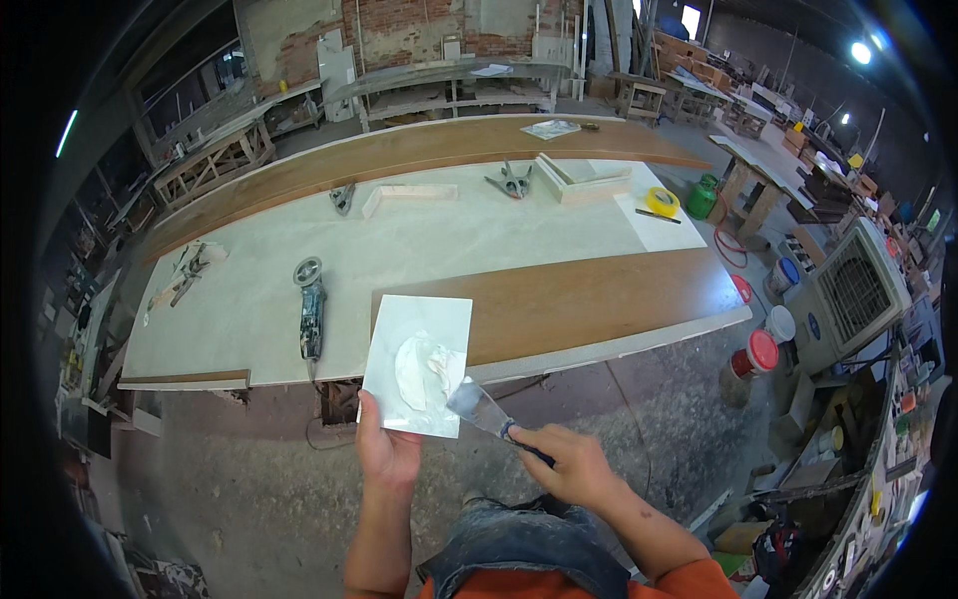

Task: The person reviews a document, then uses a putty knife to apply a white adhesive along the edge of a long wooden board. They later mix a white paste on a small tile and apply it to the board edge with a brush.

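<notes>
– If tipped much further, could lose that white paste (411, 374) off the white board (384, 321), right?

– Maybe, yeah. Looks thick and heaped mid-board, so probably wouldn't run. More likely to get shoved over the right edge by pushing too hard with the putty knife (493, 418). Could also splat on the brown panel (589, 301) with a careless flick, or twist the whole board loose, being supported at the one corner.

– Good call. And the pose?

– Got the left hand (387, 454) down at the board's near left corner, with forearm close to upright in view, gripping with thumb up along the edge. Mostly can't see the other fingers underneath, so can't tell how spread. Got the right hand (567, 464) angled in from the lower right, with fingers wrapped around the handle and blade pointing up-left, over the board's right edge. Can't tell if touching paste.

– And the board?

– Held out by the pale worktable's (419, 240) near side, right of the angle grinder (311, 311).
</notes>
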{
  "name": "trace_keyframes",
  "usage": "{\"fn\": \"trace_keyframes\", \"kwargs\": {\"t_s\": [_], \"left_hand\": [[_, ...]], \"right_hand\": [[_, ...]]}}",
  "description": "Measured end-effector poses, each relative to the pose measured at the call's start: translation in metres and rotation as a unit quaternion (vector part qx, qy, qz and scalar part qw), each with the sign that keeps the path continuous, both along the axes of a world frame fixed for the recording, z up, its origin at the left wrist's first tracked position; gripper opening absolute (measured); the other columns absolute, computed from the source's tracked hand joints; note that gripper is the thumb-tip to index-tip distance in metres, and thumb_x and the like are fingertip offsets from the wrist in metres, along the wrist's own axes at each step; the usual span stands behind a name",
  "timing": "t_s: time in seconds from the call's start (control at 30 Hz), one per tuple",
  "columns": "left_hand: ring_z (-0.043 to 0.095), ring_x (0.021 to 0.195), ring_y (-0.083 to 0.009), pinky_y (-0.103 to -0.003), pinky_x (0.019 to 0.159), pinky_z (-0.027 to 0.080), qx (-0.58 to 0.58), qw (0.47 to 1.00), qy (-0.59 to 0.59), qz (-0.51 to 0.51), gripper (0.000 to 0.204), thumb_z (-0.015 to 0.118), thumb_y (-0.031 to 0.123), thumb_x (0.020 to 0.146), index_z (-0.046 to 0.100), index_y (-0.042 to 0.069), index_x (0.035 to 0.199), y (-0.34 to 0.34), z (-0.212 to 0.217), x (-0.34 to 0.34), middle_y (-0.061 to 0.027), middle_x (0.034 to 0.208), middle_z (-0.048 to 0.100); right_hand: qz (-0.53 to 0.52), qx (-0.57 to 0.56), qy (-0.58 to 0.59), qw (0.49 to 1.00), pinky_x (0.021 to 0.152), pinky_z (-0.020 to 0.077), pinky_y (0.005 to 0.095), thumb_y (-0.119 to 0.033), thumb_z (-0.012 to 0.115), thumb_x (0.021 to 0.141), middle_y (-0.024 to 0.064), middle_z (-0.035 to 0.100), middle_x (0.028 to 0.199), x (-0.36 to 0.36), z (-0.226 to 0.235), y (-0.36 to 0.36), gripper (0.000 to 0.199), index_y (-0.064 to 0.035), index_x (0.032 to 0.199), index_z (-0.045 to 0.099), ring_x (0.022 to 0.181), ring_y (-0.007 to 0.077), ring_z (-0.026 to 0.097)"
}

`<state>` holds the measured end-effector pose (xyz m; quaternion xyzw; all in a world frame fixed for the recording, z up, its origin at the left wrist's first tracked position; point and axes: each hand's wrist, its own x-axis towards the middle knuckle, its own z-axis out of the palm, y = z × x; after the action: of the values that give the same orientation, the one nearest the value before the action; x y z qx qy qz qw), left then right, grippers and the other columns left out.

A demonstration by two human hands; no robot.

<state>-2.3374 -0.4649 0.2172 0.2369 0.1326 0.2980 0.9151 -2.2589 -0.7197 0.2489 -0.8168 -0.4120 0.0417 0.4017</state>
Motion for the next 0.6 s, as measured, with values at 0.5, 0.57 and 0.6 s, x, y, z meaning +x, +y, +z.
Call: {"fn": "trace_keyframes", "kwargs": {"t_s": [0.5,0.57,0.6], "left_hand": [[0.047,0.141,-0.0342,-0.053,0.118,0.038,-0.115,0.983,-0.089,-0.110,0.064,0.039,0.046,0.110,0.037,0.000,0.154,-0.011,0.008,-0.003,-0.0159,0.156,0.048],[0.048,0.141,-0.0332,-0.052,0.119,0.038,-0.090,0.988,-0.086,-0.088,0.063,0.039,0.044,0.110,0.037,0.000,0.155,-0.004,0.013,-0.004,-0.0166,0.156,0.047],[0.048,0.141,-0.0329,-0.052,0.119,0.038,-0.093,0.989,-0.089,-0.075,0.062,0.039,0.044,0.111,0.037,0.000,0.155,0.001,0.012,-0.005,-0.0166,0.156,0.047]], "right_hand": [[0.098,0.205,0.613,0.756,0.047,0.0407,0.0224,-0.021,0.052,0.107,0.0078,0.067,0.088,0.017,-0.027,0.007,0.030,-0.0037,0.132,0.055,0.057,0.0097,0.056],[0.067,0.171,0.610,0.770,0.045,0.0397,0.0230,-0.022,0.054,0.107,0.0099,0.066,0.086,0.003,-0.028,-0.016,0.029,-0.0025,0.130,0.055,0.055,0.0112,0.055],[0.049,0.167,0.629,0.758,0.044,0.0390,0.0237,-0.020,0.055,0.107,0.0103,0.066,0.086,-0.002,-0.030,-0.026,0.032,-0.0028,0.133,0.054,0.052,0.0120,0.054]]}}
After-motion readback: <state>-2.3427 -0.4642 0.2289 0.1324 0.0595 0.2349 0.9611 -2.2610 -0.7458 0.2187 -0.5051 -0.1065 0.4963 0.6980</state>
